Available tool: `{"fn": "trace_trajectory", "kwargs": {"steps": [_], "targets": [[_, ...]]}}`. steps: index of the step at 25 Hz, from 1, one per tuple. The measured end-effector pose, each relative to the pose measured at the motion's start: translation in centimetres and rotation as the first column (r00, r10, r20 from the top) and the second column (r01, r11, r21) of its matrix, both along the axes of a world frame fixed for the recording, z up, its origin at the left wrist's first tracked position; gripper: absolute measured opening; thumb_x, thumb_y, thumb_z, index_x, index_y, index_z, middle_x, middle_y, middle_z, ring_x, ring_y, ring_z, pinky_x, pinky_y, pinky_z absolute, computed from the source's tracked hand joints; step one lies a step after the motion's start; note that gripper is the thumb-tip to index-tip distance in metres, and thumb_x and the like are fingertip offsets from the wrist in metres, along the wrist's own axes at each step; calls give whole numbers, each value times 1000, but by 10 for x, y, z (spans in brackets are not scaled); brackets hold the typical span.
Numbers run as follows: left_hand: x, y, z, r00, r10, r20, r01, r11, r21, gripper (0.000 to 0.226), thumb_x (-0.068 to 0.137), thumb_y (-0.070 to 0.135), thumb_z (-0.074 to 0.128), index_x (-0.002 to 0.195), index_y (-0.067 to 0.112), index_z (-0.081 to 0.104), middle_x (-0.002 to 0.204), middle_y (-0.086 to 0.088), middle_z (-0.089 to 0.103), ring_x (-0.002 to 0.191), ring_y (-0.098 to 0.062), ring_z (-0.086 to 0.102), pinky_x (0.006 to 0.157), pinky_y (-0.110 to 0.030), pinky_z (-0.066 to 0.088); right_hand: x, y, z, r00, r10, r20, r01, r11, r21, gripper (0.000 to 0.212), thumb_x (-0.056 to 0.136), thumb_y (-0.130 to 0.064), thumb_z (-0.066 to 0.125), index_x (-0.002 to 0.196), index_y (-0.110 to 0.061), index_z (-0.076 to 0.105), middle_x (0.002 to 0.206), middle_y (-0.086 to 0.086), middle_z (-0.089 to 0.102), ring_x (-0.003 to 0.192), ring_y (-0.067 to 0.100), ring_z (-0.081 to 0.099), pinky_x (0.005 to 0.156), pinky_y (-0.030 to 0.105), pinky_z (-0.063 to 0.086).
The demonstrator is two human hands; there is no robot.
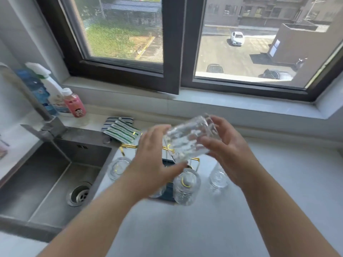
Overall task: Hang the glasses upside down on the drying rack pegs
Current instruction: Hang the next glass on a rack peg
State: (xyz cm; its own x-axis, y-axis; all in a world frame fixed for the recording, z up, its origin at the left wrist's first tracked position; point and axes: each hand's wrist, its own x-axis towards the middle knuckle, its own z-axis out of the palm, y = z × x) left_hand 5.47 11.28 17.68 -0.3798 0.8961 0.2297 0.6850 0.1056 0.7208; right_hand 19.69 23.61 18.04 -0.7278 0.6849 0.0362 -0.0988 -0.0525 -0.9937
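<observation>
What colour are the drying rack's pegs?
Gold, on the drying rack, seen in the head view.

I can read no text here. The pink bottle (73,103) and the white spray bottle (53,93) by the tap carry printed labels, but their lettering is too blurred for me to make out.

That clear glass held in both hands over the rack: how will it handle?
The glass looks rigid and probably fragile. Its glossy, possibly wet surface may be slippery, which suits the two-handed hold by the left hand and right hand. It is tilted, so it could slide out.
</observation>
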Motion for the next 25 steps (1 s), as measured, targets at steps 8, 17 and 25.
{"fn": "trace_trajectory", "kwargs": {"steps": [8, 17, 25], "targets": [[-146, 29, -13, 1000, 21, -5, -22, 995, -94, 77, 73, 34, 72, 136, 35, 27, 137, 5, 45, 126, -24, 37, 104, -49, 35, -172, 8, -9, 934, -135, 330, -53, 862, 504, 68, 56, -24, 82, 110, -33, 42, 102, -5, 58, 86, 14, 60, 67, 23, 48], [-182, 46, -85, 954, 58, 293, -10, 987, -163, 62, 65, 36, 79, 107, 58, 39, 107, 36, 51, 101, 11, 46, 73, -21, 40, -207, 30, -57, 789, -123, 602, -254, 827, 501, 81, 51, -33, 84, 119, -32, 40, 105, -4, 56, 88, 15, 50, 61, 19, 35], [-191, 53, -109, 924, 81, 373, 32, 958, -286, 71, 57, 18, 86, 106, 45, 43, 114, 11, 53, 105, -10, 53, 70, -23, 47, -211, 28, -74, 668, -55, 742, -390, 823, 412, 84, 50, -35, 86, 119, -21, 41, 118, 2, 56, 94, 18, 49, 74, 31, 41]]}}
